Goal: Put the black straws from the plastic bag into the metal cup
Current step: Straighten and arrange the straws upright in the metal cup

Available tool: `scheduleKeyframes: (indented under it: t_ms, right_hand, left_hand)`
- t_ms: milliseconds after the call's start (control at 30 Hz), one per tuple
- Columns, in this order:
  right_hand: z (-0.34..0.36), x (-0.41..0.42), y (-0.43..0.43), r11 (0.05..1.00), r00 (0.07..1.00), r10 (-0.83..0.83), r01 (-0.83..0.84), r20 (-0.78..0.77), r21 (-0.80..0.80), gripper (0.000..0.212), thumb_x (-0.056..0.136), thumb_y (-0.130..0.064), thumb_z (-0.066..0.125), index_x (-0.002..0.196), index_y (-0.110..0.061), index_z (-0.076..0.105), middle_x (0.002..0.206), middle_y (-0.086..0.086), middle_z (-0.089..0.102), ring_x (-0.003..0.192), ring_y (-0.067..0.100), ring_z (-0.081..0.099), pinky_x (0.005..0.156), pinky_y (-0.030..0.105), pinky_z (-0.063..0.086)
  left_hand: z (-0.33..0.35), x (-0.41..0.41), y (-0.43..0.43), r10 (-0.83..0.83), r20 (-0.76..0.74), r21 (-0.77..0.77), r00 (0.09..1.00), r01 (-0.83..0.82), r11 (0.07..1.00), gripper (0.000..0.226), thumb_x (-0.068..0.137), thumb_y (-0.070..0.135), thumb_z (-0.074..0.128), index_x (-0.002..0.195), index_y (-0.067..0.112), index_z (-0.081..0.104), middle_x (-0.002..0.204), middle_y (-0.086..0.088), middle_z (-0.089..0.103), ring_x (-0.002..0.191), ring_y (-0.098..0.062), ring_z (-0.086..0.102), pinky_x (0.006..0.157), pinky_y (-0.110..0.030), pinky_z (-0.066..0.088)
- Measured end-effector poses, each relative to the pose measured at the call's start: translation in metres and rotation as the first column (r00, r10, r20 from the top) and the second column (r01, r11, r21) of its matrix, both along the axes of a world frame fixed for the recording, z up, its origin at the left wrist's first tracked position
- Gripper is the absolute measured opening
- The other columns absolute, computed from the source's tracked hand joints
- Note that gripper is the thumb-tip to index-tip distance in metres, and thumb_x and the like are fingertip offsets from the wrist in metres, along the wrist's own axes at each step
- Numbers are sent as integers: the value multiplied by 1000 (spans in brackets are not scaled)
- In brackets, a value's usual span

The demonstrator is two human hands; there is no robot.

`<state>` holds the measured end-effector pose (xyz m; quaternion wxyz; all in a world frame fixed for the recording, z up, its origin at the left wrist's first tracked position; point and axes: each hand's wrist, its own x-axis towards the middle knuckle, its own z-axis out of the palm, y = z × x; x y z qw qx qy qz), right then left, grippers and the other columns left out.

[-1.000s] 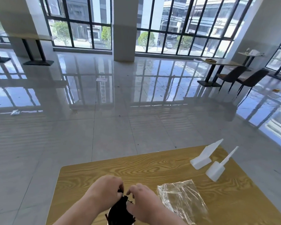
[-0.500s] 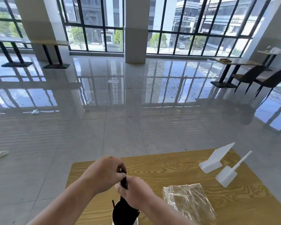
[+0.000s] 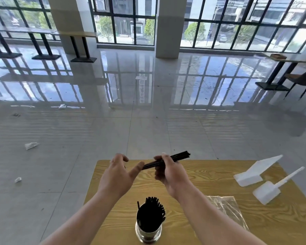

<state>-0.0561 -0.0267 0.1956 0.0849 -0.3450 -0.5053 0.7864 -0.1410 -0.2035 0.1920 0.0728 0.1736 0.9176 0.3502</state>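
Pinching a few black straws [image 3: 181, 156] mid-length, the right hand [image 3: 168, 172] held them level beyond the metal cup [image 3: 148, 233]; the left hand [image 3: 118, 175] lay open at their end. Light, slick and bendy, they probably needed gathering.

One wide-angle camera, worn on the person's head, looks forward and down over the wooden bench [image 3: 210, 175], so near that both forearms [image 3: 88, 214] run in from the bottom edge and the metal cup [image 3: 148, 234] stands close under the lens at the lower border. The left grip [image 3: 117, 175] and the right grip [image 3: 170, 172], with its black straws [image 3: 180, 156], sit below mid-frame, beyond the cup. Past the bench's far edge the view carries across the glossy floor [image 3: 148, 129] to the windows [image 3: 131, 23] along the top, their lines bowed by the lens.
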Motion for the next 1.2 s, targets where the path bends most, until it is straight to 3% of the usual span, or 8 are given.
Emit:
scheduleKeyframes:
  t_ms: [133,233,367,533,767,867,1033,1200]
  right_hand:
    - [8,1,0,921,993,-106,78,-52,-381,28,106,-24,58,97,-6,78,66,6,59,54,16,57,47,28,51]
    - [15,5,-13,874,992,77,-115,-100,-472,21,101,-21,63,92,-8,76,66,3,62,51,12,58,46,23,51]
    - [16,8,-29,860,948,312,-312,-66,-403,37,100,-48,65,80,-19,77,62,-3,54,46,8,45,42,20,38]
    - [4,18,-22,846,854,500,-445,147,-292,71,72,-92,64,71,-21,69,67,-3,58,52,11,42,45,24,31]
    - [-31,41,4,893,820,448,-424,356,-147,62,106,-65,44,102,-10,73,66,-1,62,49,11,44,46,26,32]
    - [-42,50,19,934,859,353,-345,372,-89,51,108,-56,49,106,-11,72,66,-3,61,49,10,42,45,24,31]
    - [-64,55,30,958,888,282,-283,365,-51,43,106,-50,54,103,-13,75,65,-4,61,46,9,40,44,25,29]
    - [-85,61,28,869,897,257,-378,360,320,32,102,-43,61,88,-18,76,63,-5,62,46,7,45,48,25,38]
  left_hand:
    - [-4,11,5,-142,220,98,965,123,987,104,52,113,41,122,37,53,112,12,65,91,-2,65,73,-29,54]
    - [-3,25,16,-290,143,224,946,254,941,90,65,101,53,141,52,45,136,21,57,116,5,59,96,-33,53]
    - [9,29,30,-195,3,370,981,180,912,37,91,75,49,118,57,66,115,26,69,110,2,65,92,-40,57]
    - [9,30,37,-148,37,326,988,128,937,40,94,66,41,83,39,68,94,16,68,84,-3,66,78,-38,54]
    - [-6,29,36,-163,132,282,978,121,952,44,99,52,44,72,21,59,47,8,54,46,-19,55,57,-47,52]
    - [-19,31,34,-231,158,221,960,193,956,44,100,52,44,74,20,59,49,7,55,53,-29,61,59,-51,55]
    - [-59,37,34,-301,251,18,920,306,952,52,99,61,54,69,18,55,56,9,55,49,-5,49,56,-41,48]
    - [-87,45,24,-335,312,-244,889,415,876,35,87,70,64,97,37,64,110,14,65,93,-6,63,68,-25,49]
